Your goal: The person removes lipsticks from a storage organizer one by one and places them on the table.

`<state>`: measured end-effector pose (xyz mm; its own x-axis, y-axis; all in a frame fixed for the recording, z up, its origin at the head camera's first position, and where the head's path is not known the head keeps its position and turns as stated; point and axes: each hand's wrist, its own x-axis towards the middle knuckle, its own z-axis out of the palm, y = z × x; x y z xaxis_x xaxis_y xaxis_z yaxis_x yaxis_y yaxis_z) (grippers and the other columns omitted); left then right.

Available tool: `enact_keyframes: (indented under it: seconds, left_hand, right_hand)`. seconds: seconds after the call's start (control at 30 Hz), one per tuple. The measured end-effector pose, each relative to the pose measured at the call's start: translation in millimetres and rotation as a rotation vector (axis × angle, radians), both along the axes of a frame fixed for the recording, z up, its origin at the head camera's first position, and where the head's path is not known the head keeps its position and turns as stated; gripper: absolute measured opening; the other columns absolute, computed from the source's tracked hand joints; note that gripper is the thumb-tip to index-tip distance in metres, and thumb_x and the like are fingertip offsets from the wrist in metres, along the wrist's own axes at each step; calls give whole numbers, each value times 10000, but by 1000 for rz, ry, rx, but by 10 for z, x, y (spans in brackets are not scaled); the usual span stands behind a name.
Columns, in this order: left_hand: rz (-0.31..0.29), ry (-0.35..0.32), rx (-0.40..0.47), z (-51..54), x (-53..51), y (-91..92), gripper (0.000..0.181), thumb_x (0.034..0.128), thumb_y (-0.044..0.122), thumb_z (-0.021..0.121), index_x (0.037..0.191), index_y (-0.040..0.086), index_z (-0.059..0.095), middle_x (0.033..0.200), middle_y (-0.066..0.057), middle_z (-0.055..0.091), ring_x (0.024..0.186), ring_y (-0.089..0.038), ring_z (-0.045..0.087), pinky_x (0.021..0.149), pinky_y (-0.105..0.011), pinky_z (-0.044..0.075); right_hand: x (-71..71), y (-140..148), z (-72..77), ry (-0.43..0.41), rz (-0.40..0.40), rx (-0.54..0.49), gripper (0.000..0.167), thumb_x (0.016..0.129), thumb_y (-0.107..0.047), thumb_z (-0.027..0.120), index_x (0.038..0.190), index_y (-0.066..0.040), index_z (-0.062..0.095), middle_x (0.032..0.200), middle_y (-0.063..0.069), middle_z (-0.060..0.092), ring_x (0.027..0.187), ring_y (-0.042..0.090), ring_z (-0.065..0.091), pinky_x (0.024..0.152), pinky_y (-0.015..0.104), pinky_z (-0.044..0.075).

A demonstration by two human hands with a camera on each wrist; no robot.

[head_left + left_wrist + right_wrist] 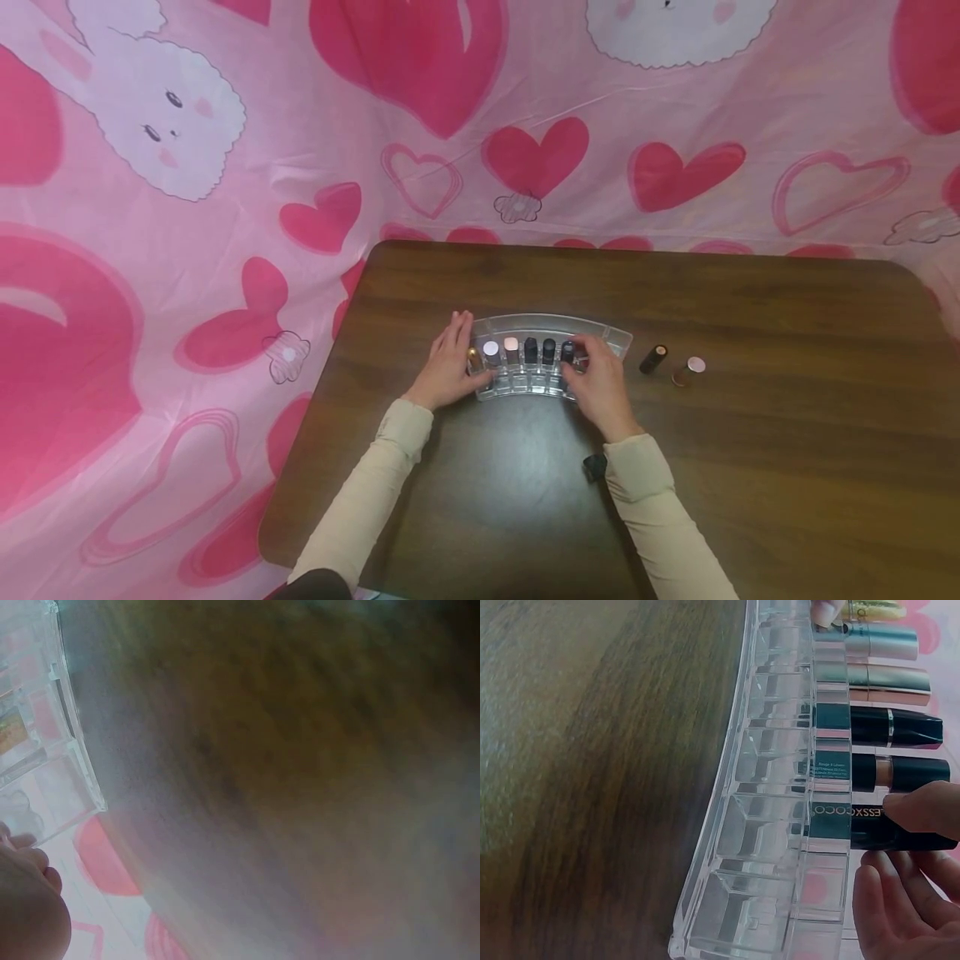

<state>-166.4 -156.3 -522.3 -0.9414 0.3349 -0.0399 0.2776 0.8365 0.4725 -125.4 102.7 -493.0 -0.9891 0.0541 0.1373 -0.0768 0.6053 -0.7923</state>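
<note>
A clear, curved acrylic lipstick organizer (551, 321) sits on the brown table, with lipsticks upright in a row. From the left come a gold one (473, 360), a silver one (491, 352), a rose-gold one (512, 348) and two black ones (531, 350). My right hand (602, 387) pinches a further black lipstick (866, 836) between thumb and fingers; its lower end stands inside a slot. My left hand (446, 371) rests against the organizer's left end, fingers straight, thumb touching its front. In the left wrist view, only part of that hand shows at the lower left.
To the right of the organizer stand a dark lipstick tube (654, 359) and a pink-topped lipstick (696, 365). A small black item (595, 467) lies by my right sleeve, partly hidden. Behind the table (787, 400) hangs pink heart-patterned cloth (600, 108).
</note>
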Motion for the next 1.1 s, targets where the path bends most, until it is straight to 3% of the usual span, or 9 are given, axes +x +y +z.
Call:
enact_keyframes:
  seconds: [1.1]
  left_hand:
    - [10,5,-2,7,6,9,1082,774,518,725,1553,110,94,1635,-59,93,1523,-209,12,1218,-499,132]
  right_hand:
    - [3,12,12,-5,30,33,354,806,-5,689,1147,23,597,1064,196,608,934,348,623,824,465,544]
